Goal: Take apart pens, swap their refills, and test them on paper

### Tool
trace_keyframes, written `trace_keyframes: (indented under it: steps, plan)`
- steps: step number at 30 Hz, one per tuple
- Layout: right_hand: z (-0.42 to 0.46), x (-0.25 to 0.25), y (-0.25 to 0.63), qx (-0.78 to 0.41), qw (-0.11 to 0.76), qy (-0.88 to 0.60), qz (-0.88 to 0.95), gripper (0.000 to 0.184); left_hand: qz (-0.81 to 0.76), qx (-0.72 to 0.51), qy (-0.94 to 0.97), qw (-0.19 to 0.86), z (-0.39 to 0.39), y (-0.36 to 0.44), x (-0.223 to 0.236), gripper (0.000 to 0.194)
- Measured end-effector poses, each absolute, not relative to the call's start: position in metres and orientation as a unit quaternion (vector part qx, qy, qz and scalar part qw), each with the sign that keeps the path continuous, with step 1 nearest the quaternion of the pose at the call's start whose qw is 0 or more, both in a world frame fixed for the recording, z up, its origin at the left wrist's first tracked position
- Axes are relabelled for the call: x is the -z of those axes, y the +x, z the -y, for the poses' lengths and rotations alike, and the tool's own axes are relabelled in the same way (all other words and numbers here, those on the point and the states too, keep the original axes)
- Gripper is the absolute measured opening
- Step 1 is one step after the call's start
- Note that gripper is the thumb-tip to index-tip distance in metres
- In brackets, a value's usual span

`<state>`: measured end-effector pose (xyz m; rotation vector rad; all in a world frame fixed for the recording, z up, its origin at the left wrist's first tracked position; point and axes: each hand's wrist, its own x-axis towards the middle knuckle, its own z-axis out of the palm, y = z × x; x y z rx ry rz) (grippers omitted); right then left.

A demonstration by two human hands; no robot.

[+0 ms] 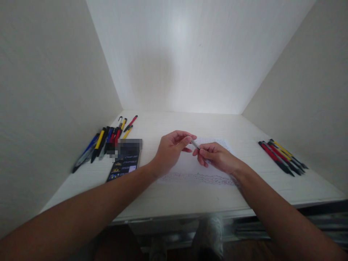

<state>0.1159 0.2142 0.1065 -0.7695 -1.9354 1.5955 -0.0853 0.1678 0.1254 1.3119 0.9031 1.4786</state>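
Observation:
Between my two hands, above a sheet of paper, is a slim grey pen [194, 144]. My left hand [173, 146] pinches its upper end between thumb and fingers. Its other end is gripped by my right hand [214, 156], whose fingers cover much of that part. The pen slants down from left to right. Below lies the white paper [190, 167], with bands of small coloured marks along its near and far parts. My hands and forearms hide some of the sheet.
A phone [126, 159] with a lit screen lies left of my left forearm. Behind it a loose pile of coloured pens [102, 143] lies by the left wall. Several red, yellow and dark pens [282, 157] are grouped at the right. Walls enclose the white tabletop [190, 204] on three sides.

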Motion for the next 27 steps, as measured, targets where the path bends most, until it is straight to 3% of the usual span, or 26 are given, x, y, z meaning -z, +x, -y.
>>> trace_keyframes:
  steps: [4, 12, 17, 22, 27]
  plan:
    - [-0.213, -0.112, 0.118, -0.618, 0.298, -0.313, 0.657, 0.032, -0.388, -0.620, 0.505, 0.459, -0.167, -0.085, -0.124, 0.011]
    - [-0.217, -0.123, 0.137, -0.653, 0.350, -0.299, 0.601, 0.065, -0.430, -0.645, 0.426, 0.467, -0.175, -0.082, -0.112, 0.012]
    - [-0.216, -0.115, 0.124, -0.570, 0.397, -0.340, 0.634, 0.054, -0.432, -0.590, 0.497, 0.467, -0.172, -0.079, -0.109, 0.011]
    - [-0.216, -0.115, 0.112, -0.552, 0.380, -0.372, 0.642, 0.042, -0.423, -0.509, 0.663, 0.348, -0.168, -0.080, -0.097, 0.012]
    - [-0.204, -0.122, 0.132, -0.586, 0.394, -0.375, 0.601, 0.040, -0.411, -0.329, 0.828, 0.191, -0.167, -0.086, -0.088, 0.043]
